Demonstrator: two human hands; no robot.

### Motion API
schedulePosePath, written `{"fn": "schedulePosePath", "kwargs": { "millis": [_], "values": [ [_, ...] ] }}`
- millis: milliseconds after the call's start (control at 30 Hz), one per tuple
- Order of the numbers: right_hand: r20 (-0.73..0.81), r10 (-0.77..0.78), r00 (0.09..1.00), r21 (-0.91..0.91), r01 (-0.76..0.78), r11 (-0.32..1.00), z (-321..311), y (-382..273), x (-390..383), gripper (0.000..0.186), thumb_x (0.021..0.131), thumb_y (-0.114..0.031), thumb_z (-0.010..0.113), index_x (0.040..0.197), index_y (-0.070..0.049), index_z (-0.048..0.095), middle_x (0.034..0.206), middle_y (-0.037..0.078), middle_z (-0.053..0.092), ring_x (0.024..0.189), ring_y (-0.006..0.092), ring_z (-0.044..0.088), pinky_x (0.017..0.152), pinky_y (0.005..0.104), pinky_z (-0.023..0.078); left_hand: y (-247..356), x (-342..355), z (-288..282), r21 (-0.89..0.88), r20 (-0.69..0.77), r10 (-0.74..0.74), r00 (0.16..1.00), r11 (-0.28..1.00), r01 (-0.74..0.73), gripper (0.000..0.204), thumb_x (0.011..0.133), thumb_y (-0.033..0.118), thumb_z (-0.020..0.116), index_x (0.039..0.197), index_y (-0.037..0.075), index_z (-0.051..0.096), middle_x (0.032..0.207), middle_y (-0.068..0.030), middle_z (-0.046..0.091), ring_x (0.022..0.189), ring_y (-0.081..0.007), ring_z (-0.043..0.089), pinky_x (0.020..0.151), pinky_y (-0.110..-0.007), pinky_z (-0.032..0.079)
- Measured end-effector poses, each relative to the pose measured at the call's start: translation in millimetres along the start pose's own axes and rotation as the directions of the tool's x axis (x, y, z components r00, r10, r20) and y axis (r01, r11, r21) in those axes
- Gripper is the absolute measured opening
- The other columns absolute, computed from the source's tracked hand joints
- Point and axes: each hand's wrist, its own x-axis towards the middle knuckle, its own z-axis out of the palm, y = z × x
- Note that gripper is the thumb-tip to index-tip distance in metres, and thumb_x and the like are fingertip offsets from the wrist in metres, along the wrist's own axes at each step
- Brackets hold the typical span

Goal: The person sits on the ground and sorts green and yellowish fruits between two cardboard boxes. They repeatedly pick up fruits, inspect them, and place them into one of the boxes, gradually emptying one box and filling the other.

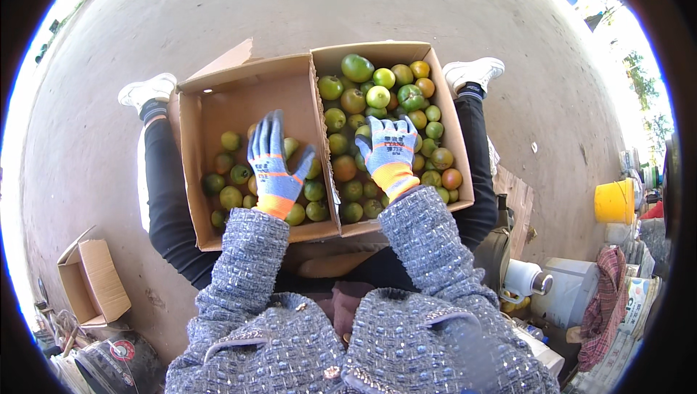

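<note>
Two cardboard boxes stand side by side between my outstretched legs. In the left box, green tomatoes lie toward the near end, with bare cardboard behind them. The right box is covered with green and orange-tinged tomatoes. My left hand, in a blue-grey and orange work glove, is open over the left box's tomatoes, fingers stretched forward and thumb apart. My right hand, gloved alike, reaches down among the tomatoes of the right box. Its fingers bend downward, and the palm hides whatever they grip.
A small open carton stands on the floor at the left, near a dark round container. On the right are a yellow bucket, a white flask, a plastic bin and a checked cloth. Concrete floor stretches ahead.
</note>
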Motion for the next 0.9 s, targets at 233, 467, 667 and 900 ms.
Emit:
{"fn": "schedulePosePath", "kwargs": {
  "millis": [233,467,667,900],
  "values": [
    [-0.215,0.144,0.966,0.864,0.120,0.489,-22.0,-20.7,-2.2,0.020,0.086,-0.017,0.063,0.100,-0.004,0.069,0.086,0.015,0.068,0.080,0.0339,0.063,0.074,0.0408,0.049,30.3,1.9,-4.2,-0.230,0.092,0.198,0.976,0.958,-0.172,0.083,0.072,0.029,0.078,0.138,-0.002,0.040,0.134,-0.0183,0.049,0.121,-0.0374,0.047,0.103,-0.047,0.036],
    [-0.198,-0.050,0.979,0.263,0.102,0.959,-30.4,-17.9,-14.2,0.036,0.083,-0.035,0.066,0.108,-0.009,0.065,0.086,0.009,0.066,0.086,0.0279,0.058,0.093,0.0420,0.037,5.0,-8.5,4.2,-0.713,0.009,-0.399,0.917,0.640,0.285,0.063,0.086,0.020,0.070,0.139,0.002,0.041,0.121,-0.0121,0.055,0.108,-0.0248,0.056,0.092,-0.035,0.047],
    [0.284,-0.001,0.959,-0.081,0.025,0.996,-12.0,-8.9,-35.4,0.062,0.080,-0.053,0.063,0.123,-0.008,0.056,0.105,0.012,0.062,0.102,0.0301,0.054,0.088,0.0447,0.037,-44.4,-4.1,5.9,-0.907,0.210,-0.712,0.670,0.114,0.405,0.070,0.095,0.008,0.057,0.151,0.011,0.015,0.120,-0.0093,0.055,0.095,-0.0138,0.057,0.085,-0.028,0.049],
    [-0.014,0.123,0.992,0.556,-0.094,0.826,-22.9,-14.5,-26.2,0.049,0.081,-0.046,0.068,0.110,-0.006,0.065,0.083,0.008,0.068,0.082,0.0275,0.063,0.080,0.0397,0.045,0.6,-10.6,2.8,-0.582,0.158,-0.066,0.985,0.800,0.147,0.079,0.078,0.007,0.074,0.145,0.003,0.032,0.127,-0.0160,0.056,0.111,-0.0235,0.056,0.097,-0.034,0.044]
  ]
}}
